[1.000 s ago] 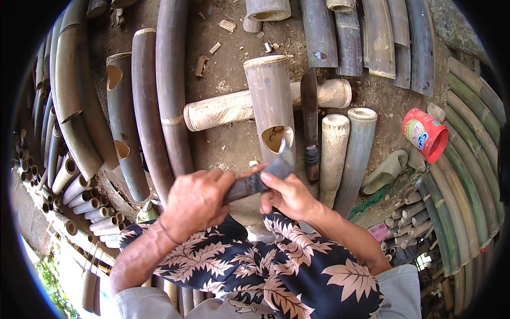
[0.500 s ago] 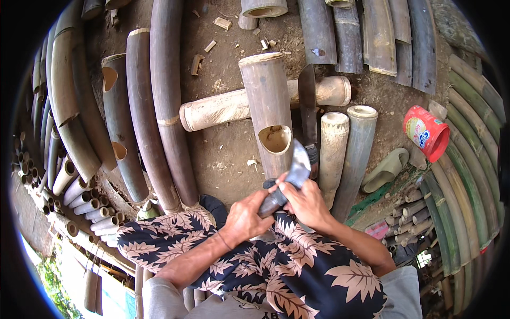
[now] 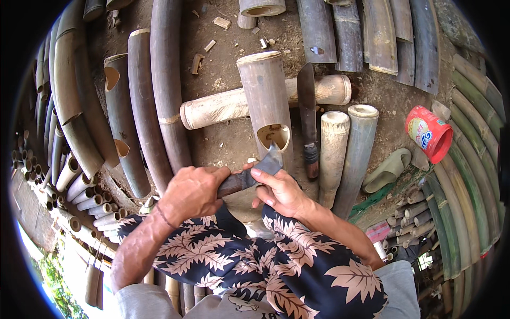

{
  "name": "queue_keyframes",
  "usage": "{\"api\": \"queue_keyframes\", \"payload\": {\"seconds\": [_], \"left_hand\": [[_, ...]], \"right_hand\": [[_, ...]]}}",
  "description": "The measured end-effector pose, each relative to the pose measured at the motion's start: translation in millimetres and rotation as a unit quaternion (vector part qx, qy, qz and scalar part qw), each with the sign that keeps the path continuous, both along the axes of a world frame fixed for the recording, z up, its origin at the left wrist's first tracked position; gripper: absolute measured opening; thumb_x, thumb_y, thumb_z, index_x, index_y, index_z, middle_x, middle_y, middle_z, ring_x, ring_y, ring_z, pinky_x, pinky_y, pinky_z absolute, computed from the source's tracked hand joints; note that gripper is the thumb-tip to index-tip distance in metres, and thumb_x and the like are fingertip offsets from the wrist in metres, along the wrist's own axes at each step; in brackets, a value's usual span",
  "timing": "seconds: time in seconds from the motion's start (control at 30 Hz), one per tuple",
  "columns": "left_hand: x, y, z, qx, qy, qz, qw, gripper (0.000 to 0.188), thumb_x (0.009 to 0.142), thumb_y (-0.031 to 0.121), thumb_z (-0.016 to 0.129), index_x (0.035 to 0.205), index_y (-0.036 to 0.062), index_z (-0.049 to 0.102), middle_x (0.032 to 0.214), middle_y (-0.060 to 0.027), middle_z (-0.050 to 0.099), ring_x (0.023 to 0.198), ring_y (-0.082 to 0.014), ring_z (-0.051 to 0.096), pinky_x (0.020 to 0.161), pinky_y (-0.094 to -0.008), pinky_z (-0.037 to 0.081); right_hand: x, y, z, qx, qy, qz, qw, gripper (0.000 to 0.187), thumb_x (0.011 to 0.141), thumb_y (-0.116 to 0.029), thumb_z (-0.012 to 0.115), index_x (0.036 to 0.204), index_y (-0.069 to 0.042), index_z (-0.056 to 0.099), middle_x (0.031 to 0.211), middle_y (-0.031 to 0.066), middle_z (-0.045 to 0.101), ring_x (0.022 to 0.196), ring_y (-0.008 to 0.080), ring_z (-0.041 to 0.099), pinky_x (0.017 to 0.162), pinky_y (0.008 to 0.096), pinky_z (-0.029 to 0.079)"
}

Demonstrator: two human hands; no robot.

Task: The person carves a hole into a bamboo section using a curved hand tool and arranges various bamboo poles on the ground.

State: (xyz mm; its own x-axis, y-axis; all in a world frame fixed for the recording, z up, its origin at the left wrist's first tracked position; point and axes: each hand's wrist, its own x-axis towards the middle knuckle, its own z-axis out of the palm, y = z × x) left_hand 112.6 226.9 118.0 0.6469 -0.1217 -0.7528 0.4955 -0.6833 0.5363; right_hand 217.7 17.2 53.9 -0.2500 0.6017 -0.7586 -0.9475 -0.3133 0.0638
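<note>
A short knife with a broad, pointed blade (image 3: pixel 270 162) is between my hands. My left hand (image 3: pixel 192 192) is closed round its dark handle (image 3: pixel 237 184). My right hand (image 3: pixel 286 194) grips it near the base of the blade, thumb on the metal. The blade's tip overlaps the cut opening at the near end of a thick bamboo tube (image 3: pixel 264 93); whether it touches the edge, I cannot tell. That tube rests across a pale, shaved bamboo piece (image 3: pixel 217 108). To its right, a long machete (image 3: pixel 307 106) with a wrapped handle lies along the ground.
Two bamboo tubes (image 3: pixel 334 143) stand at right, near a green sandal (image 3: pixel 388 170) and a red container (image 3: pixel 433 135). Long dark bamboo poles (image 3: pixel 169 80) line the left, one with cut openings (image 3: pixel 127 122). Bamboo chips (image 3: pixel 197 64) litter the dirt.
The knife has turned, its handle swinging left and its tip coming over the tube's opening. My left hand has moved left and up; my right hand has shifted slightly left and its grip has loosened.
</note>
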Motion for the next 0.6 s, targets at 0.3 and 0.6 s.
{"api": "queue_keyframes", "payload": {"seconds": [0.3, 0.6], "left_hand": [[-22, -49, 7, 0.066, -0.133, 0.061, 0.987, 0.050, 0.062, 0.013, 0.080, 0.107, 0.0073, 0.059, 0.086, -0.0074, 0.061, 0.079, -0.0284, 0.067, 0.068, -0.0417, 0.056], [-19, -41, -9, -0.081, 0.051, 0.146, 0.985, 0.036, 0.073, 0.016, 0.069, 0.105, 0.0029, 0.060, 0.080, -0.0249, 0.069, 0.078, -0.0431, 0.069, 0.077, -0.0509, 0.056]], "right_hand": [[16, -26, 28, 0.048, -0.152, 0.083, 0.984, 0.033, 0.105, -0.027, 0.054, 0.128, -0.004, 0.056, 0.081, 0.0030, 0.065, 0.047, 0.0071, 0.051, 0.059, 0.0304, 0.057], [13, -9, 13, -0.041, -0.108, 0.088, 0.989, 0.031, 0.101, -0.025, 0.060, 0.119, 0.000, 0.061, 0.082, 0.0020, 0.061, 0.048, 0.0075, 0.047, 0.058, 0.0323, 0.058]]}}
